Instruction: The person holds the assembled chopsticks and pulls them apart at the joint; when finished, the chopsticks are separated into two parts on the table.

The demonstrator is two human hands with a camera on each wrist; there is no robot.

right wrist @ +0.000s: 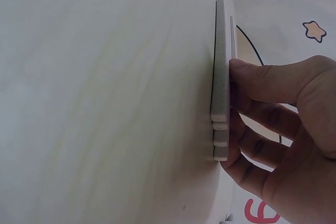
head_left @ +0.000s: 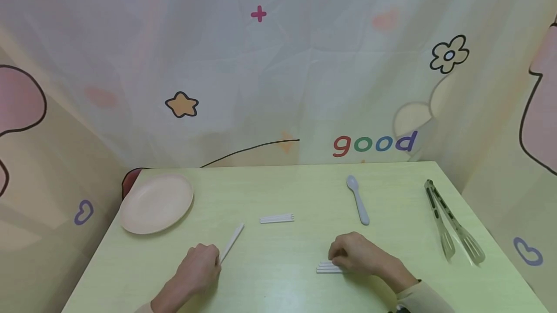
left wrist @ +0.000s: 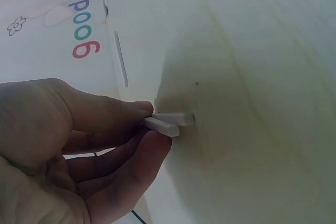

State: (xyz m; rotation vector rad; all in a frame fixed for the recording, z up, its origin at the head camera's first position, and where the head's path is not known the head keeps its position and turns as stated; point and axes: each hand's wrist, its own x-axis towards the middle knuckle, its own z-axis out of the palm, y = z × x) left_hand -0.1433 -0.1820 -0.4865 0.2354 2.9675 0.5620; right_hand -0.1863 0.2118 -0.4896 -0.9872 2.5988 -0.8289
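Observation:
Near the front left of the table, my left hand (head_left: 196, 272) pinches slim white sticks (head_left: 233, 242) between thumb and fingers. They angle up and away to the right, and in the left wrist view two white stick ends (left wrist: 164, 126) stick out past the fingertips. At the front right, my right hand (head_left: 359, 255) holds the right part of a row of several white sticks (head_left: 329, 269) lying side by side. The right wrist view shows the thumb at the upper edge of these sticks (right wrist: 220, 72) and the fingers curled by their near ends.
Another row of white sticks (head_left: 277, 218) lies mid-table, between the hands and farther back. A round pale plate (head_left: 157, 204) sits at the left edge. Behind the right hand is a grey-blue spoon (head_left: 359, 201), and metal tongs (head_left: 452, 226) lie along the right side.

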